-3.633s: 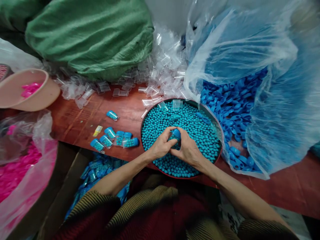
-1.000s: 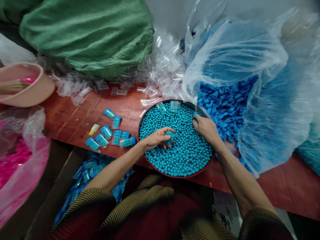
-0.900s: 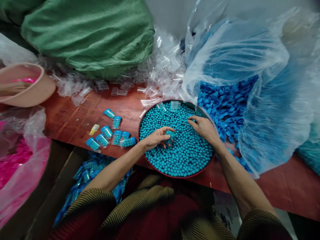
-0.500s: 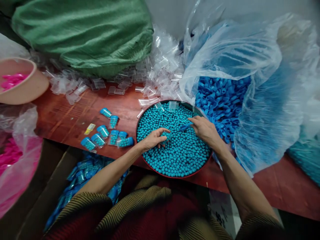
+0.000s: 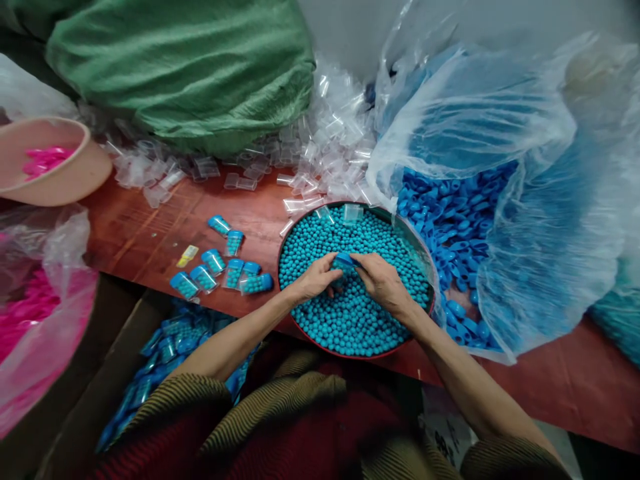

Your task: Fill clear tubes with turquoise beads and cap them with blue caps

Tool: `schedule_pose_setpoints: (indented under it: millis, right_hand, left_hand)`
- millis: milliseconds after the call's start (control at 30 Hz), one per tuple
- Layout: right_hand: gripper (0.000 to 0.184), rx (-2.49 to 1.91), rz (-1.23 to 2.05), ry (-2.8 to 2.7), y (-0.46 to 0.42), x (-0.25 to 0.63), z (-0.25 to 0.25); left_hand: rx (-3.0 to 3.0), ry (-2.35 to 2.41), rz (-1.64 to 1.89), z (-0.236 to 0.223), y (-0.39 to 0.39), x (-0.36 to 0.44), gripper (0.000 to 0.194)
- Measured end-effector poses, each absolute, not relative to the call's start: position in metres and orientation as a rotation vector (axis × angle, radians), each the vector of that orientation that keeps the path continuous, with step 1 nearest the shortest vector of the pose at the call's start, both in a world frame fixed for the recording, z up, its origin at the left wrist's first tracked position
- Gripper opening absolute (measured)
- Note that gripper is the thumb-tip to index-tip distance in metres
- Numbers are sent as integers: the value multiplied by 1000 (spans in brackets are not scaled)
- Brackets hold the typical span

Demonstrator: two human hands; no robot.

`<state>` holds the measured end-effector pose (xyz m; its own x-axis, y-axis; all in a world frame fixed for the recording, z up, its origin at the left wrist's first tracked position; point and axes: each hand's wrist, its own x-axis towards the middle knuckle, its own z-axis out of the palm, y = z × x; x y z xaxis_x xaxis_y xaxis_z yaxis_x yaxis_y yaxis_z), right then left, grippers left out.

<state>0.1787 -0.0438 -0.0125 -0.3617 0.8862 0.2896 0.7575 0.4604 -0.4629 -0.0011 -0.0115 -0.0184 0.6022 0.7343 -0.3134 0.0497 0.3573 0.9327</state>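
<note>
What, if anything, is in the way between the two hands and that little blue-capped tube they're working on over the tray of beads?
Nothing visible. The left hand and right hand both already touch the small tube, meeting over the round tray of turquoise beads. Whether the blue cap is fully seated cannot be told.

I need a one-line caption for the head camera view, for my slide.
Both hands, left hand and right hand, press a blue cap together above a round tray of turquoise beads.
</note>
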Motion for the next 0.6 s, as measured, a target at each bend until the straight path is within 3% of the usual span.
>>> schedule_pose_setpoints:
  millis: [200, 600]
  right_hand:
    - [17, -1410, 846, -1645, -47, 176, -14]
    - [19, -1302, 636, -1862, -55, 176, 0]
  left_hand:
    - [1150, 797, 532, -16, -14, -1, 55]
    - [1250, 839, 682, -15, -22, 0, 52]
